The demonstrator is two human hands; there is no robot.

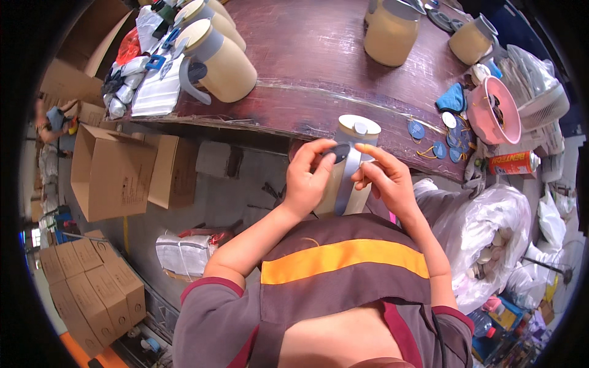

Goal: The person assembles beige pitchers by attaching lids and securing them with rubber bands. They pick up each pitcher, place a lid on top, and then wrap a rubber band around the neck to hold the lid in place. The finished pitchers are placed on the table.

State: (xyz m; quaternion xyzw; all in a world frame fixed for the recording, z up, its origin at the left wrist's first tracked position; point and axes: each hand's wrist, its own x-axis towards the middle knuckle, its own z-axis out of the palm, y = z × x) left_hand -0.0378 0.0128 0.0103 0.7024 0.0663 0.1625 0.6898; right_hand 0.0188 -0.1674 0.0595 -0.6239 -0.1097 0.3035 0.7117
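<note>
In front of my apron stands a beige jug (361, 197) with a pale lid and a grey handle (348, 178) turned toward me. My left hand (310, 183) pinches a dark round tag (337, 151) against the handle's left side. On the other side my right hand (392, 184) has thumb and fingers drawn together close to the handle; whatever is between them is too small to make out. Blue round tags (416, 129) with yellow strings lie on the table to the right. Another beige jug (227, 76) at the left has a dark tag at its handle.
More jugs (392, 37) stand on the dark red table (300, 55). At its right are a pink basket (516, 126), a blue cloth (451, 98) and a red spray can (512, 163). Cardboard boxes (116, 175) sit left; a plastic sack (491, 214) is right.
</note>
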